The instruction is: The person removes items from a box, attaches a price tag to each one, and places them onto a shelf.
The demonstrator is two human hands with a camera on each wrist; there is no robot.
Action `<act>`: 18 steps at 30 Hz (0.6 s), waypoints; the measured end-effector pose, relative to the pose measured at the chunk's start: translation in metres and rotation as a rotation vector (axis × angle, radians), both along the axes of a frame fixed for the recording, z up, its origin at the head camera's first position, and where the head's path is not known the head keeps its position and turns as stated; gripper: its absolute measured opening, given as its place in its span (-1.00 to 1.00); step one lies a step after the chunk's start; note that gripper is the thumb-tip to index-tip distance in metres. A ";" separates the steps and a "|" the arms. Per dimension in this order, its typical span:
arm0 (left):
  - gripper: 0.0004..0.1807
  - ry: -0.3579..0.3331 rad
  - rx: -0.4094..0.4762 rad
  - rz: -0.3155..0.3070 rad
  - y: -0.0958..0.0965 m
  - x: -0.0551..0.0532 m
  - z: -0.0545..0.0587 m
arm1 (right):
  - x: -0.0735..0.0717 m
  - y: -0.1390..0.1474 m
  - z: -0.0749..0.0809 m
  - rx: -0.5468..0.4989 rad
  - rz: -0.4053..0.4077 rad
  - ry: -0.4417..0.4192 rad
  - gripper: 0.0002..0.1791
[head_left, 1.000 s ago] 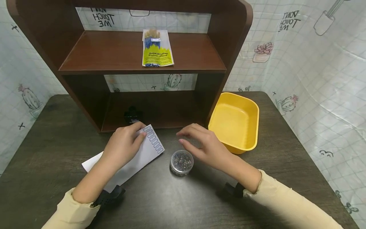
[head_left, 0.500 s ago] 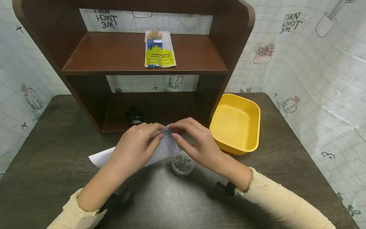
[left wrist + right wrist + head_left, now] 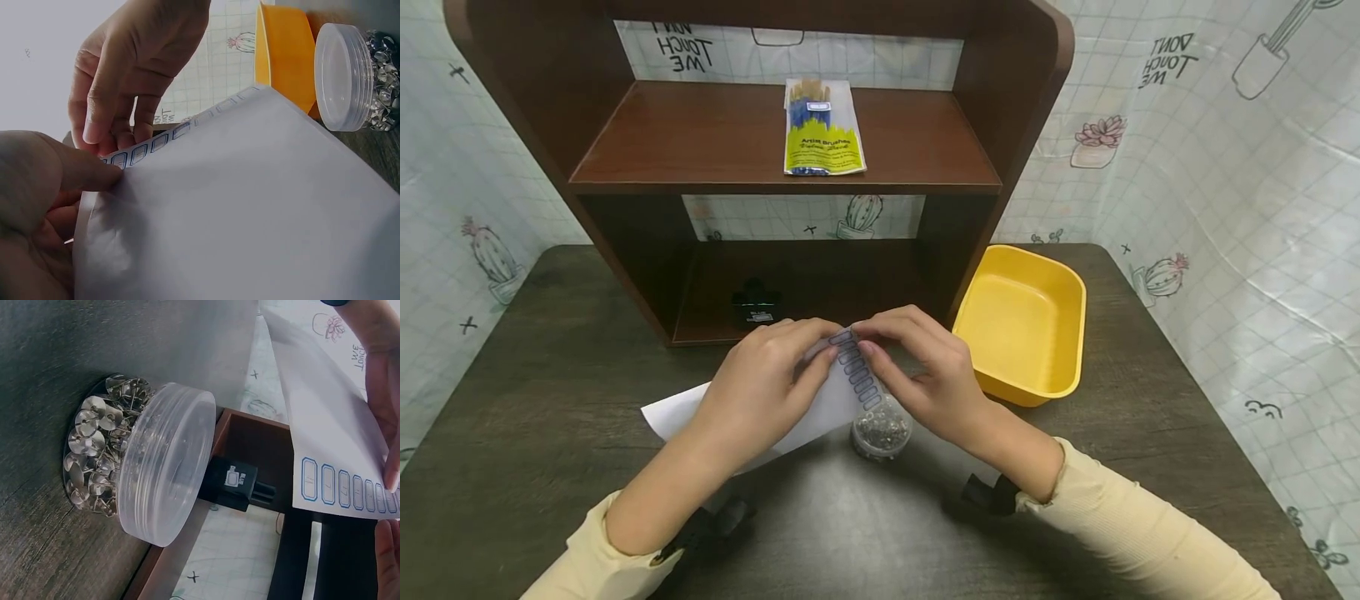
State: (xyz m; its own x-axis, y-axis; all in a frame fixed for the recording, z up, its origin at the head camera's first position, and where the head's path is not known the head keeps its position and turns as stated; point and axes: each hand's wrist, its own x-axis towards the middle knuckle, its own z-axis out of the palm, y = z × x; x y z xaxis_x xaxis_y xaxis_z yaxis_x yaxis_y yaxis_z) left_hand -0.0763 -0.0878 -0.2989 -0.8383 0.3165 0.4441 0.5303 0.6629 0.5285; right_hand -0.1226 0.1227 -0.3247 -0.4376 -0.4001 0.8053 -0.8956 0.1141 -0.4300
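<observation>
A white sheet of sticker labels (image 3: 823, 412) is raised off the table, a row of blue-outlined labels (image 3: 344, 487) along its end. My left hand (image 3: 760, 379) pinches it near the top corner, thumb on the face by the labels in the left wrist view. My right hand (image 3: 936, 371) has its curled fingertips at the same corner, thumb and index finger at the edge. Just below the sheet stands a round clear jar (image 3: 880, 442) of metal thumbtacks (image 3: 90, 444), its clear lid (image 3: 169, 462) on; the sheet's edge overlaps it in the head view.
A dark brown shelf unit (image 3: 775, 187) stands at the back, with a pack of artist brushes (image 3: 823, 146) on its middle board and a small black box (image 3: 756, 307) below. Right of it sits a yellow bin (image 3: 1026, 325). Patterned white sheeting (image 3: 1225, 208) surrounds the table.
My left hand has lifted the label sheet and moved it right, over the jar's edge. My right hand has come in from beside it to the sheet's corner, fingers closing there.
</observation>
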 end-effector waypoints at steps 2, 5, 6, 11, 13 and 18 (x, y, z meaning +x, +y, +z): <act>-0.81 0.010 -0.004 -0.014 0.000 0.000 0.000 | 0.000 0.001 0.000 0.004 0.003 -0.008 -0.79; -0.81 0.037 -0.011 -0.032 0.001 0.001 0.000 | 0.000 0.001 0.000 0.008 0.005 -0.023 -0.78; -0.81 0.046 -0.011 -0.036 0.001 0.001 0.000 | -0.001 0.001 0.000 0.009 0.005 -0.027 -0.76; -0.82 0.085 -0.010 -0.050 0.002 0.002 0.000 | -0.001 0.001 0.000 0.011 0.006 -0.030 -0.74; -0.83 0.093 -0.009 -0.053 0.002 0.003 0.000 | -0.001 0.001 0.001 0.010 0.006 -0.029 -0.74; -0.83 0.105 -0.016 -0.051 0.004 0.004 0.002 | 0.000 0.001 0.003 0.025 -0.012 -0.010 -0.73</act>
State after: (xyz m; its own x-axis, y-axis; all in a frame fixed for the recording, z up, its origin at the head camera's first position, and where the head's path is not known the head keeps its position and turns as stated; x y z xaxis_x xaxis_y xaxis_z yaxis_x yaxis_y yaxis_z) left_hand -0.0727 -0.0841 -0.2971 -0.7700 0.3655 0.5231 0.6156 0.6412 0.4581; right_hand -0.1229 0.1241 -0.3214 -0.4503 -0.4148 0.7906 -0.8898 0.1355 -0.4358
